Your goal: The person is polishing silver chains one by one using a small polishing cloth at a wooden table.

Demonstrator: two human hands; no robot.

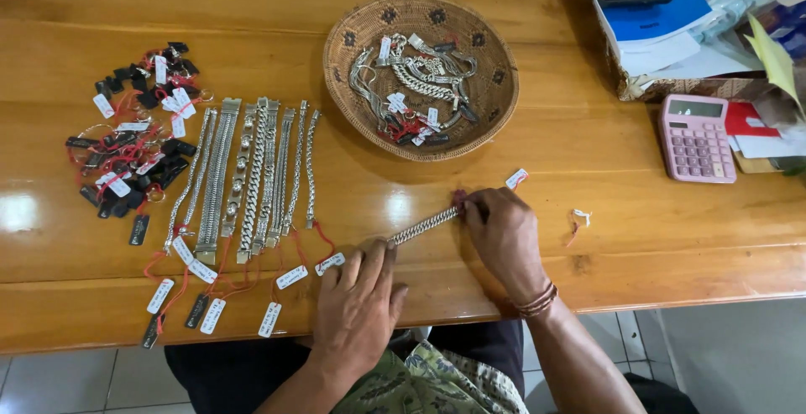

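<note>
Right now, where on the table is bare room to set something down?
Bare wood lies between the woven basket and the pink calculator, and along the far edge above the black tag pile. The left is crowded by the bracelet row.

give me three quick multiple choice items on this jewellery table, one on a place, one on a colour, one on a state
1. Where is the woven basket?
A. on the floor
B. on the table beyond the hands
C. on the person's lap

2. What colour is the calculator at the table's right side?
A. pink
B. green
C. black

3. How is the silver chain between the hands?
A. coiled in a heap
B. hanging off the table edge
C. stretched straight between left hand and right hand

Answers: 1 B, it rests on the wood above the hands; 2 A, its body is pink; 3 C, each hand holds one end.
</note>
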